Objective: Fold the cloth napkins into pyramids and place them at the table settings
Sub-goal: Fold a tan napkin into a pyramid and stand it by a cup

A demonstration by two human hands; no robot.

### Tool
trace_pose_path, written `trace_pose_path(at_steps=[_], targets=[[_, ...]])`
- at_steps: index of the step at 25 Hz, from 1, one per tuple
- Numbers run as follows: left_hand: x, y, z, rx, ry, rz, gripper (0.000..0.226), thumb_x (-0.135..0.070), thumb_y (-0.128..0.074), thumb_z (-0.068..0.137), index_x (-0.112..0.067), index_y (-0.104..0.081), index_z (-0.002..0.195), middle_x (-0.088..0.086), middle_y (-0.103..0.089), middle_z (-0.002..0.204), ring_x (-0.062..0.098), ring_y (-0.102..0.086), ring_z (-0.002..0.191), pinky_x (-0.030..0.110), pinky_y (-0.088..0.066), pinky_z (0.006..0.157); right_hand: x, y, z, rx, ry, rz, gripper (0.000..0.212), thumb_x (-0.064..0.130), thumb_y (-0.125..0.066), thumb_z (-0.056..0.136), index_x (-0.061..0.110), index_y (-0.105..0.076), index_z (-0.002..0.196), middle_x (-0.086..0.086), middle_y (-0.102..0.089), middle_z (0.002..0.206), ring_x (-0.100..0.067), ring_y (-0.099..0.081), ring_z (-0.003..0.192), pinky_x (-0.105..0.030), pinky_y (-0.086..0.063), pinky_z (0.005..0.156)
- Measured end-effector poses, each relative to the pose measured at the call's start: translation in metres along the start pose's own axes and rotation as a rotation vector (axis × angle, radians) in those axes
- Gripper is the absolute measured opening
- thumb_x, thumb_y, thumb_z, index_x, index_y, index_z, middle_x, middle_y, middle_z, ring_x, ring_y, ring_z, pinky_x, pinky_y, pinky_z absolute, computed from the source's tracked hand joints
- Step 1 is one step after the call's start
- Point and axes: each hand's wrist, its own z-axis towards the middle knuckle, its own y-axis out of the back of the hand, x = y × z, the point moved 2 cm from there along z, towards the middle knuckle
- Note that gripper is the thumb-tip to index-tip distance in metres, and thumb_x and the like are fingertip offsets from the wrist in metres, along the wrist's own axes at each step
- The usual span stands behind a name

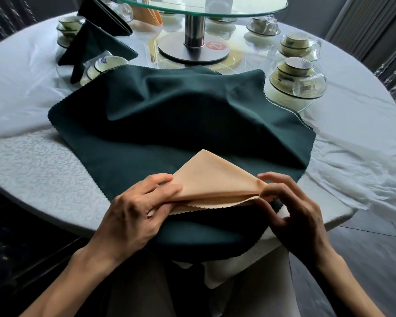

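A peach cloth napkin [212,179], folded into a triangle with its tip pointing away from me, is held just above a large dark green cloth [181,115] spread over the near side of the table. My left hand [137,207] grips the napkin's left corner, thumb on top. My right hand [290,207] pinches its right corner. Two dark green napkins folded into pyramids [94,42] stand at the far left. Another peach folded napkin [151,14] shows behind the turntable post.
The round table [32,156] has a white patterned cloth. A glass lazy Susan [201,8] on a steel post [194,30] stands in the middle. Wrapped bowl-and-cup sets [295,78] ring it at the right and the far left [69,26].
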Motion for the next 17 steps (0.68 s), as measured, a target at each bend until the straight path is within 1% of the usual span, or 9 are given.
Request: trace_pose_path(at_steps=[1,2,3,4,7,9,11,14,17], targets=[[0.001,-0.001,-0.001,-0.008,0.0,0.004,0.034,-0.033,-0.056,0.087,-0.026,-0.071,0.117,-0.011,-0.061,0.129,0.008,-0.064,0.106,0.027,-0.051,0.089,0.0,-0.002,0.0,0.005,0.035,-0.026,0.007,0.028,-0.065,0.089,0.02,-0.064,0.089,0.009,-0.059,0.124,-0.014,-0.063,0.079,-0.025,-0.048,0.069],[0.001,-0.002,-0.001,-0.015,0.003,0.013,0.035,-0.033,-0.056,0.087,-0.026,-0.071,0.118,-0.011,-0.061,0.13,0.01,-0.064,0.106,0.028,-0.051,0.09,0.0,-0.004,0.0,0.021,0.072,-0.048,0.008,0.027,-0.064,0.09,0.02,-0.068,0.087,0.005,-0.06,0.125,-0.015,-0.062,0.086,-0.028,-0.049,0.072],[0.001,-0.003,-0.001,-0.021,0.009,0.025,0.036,-0.032,-0.055,0.087,-0.027,-0.071,0.119,-0.009,-0.061,0.131,0.011,-0.064,0.107,0.029,-0.05,0.091,0.0,-0.006,-0.001,0.037,0.108,-0.058,0.011,0.027,-0.062,0.091,0.02,-0.07,0.086,0.002,-0.06,0.126,-0.015,-0.06,0.092,-0.03,-0.048,0.076],[0.001,-0.004,-0.002,-0.025,0.016,0.04,0.038,-0.031,-0.054,0.086,-0.027,-0.071,0.119,-0.008,-0.061,0.132,0.014,-0.065,0.107,0.03,-0.05,0.091,0.0,-0.008,-0.001,0.051,0.127,-0.055,0.014,0.027,-0.061,0.091,0.02,-0.072,0.085,0.0,-0.06,0.126,-0.012,-0.058,0.094,-0.03,-0.048,0.077],[0.001,-0.007,-0.004,-0.03,0.003,0.106,0.037,-0.027,-0.05,0.088,-0.024,-0.073,0.118,-0.002,-0.063,0.132,0.019,-0.067,0.105,0.032,-0.05,0.09,-0.004,-0.008,0.0,0.017,0.073,-0.029,0.012,0.021,-0.066,0.09,0.018,-0.069,0.078,0.004,-0.062,0.122,-0.005,-0.06,0.077,-0.024,-0.049,0.063],[0.001,-0.009,-0.006,-0.039,-0.027,0.144,0.035,-0.026,-0.05,0.092,-0.021,-0.074,0.117,0.001,-0.064,0.132,0.018,-0.067,0.105,0.029,-0.05,0.091,-0.007,-0.006,0.003,-0.016,0.005,-0.003,0.013,0.012,-0.074,0.085,0.015,-0.068,0.075,0.008,-0.064,0.115,-0.001,-0.061,0.074,-0.022,-0.049,0.061],[-0.001,-0.01,-0.008,-0.06,-0.03,0.151,0.034,-0.03,-0.053,0.092,-0.02,-0.073,0.117,0.001,-0.064,0.132,0.016,-0.066,0.107,0.029,-0.051,0.09,-0.006,-0.007,0.005,0.003,-0.003,-0.071,0.016,0.004,-0.078,0.077,0.014,-0.067,0.075,0.01,-0.064,0.107,0.003,-0.052,0.067,-0.019,-0.046,0.059],[-0.006,-0.009,-0.013,-0.073,-0.053,0.163,0.036,-0.04,-0.06,0.089,-0.02,-0.074,0.116,-0.001,-0.063,0.132,0.014,-0.066,0.106,0.029,-0.052,0.088,-0.005,-0.007,0.004,0.004,0.022,-0.144,0.015,0.003,-0.076,0.078,0.013,-0.066,0.075,0.008,-0.065,0.104,0.003,-0.046,0.067,-0.018,-0.045,0.058],[-0.003,-0.009,-0.014,-0.116,-0.088,0.144,0.029,-0.026,-0.059,0.088,-0.018,-0.076,0.11,0.0,-0.067,0.126,0.016,-0.068,0.102,0.029,-0.053,0.086,-0.004,-0.005,0.004,-0.025,0.059,-0.115,0.01,0.01,-0.066,0.084,0.014,-0.065,0.074,0.01,-0.069,0.102,0.005,-0.047,0.071,-0.02,-0.047,0.06]])
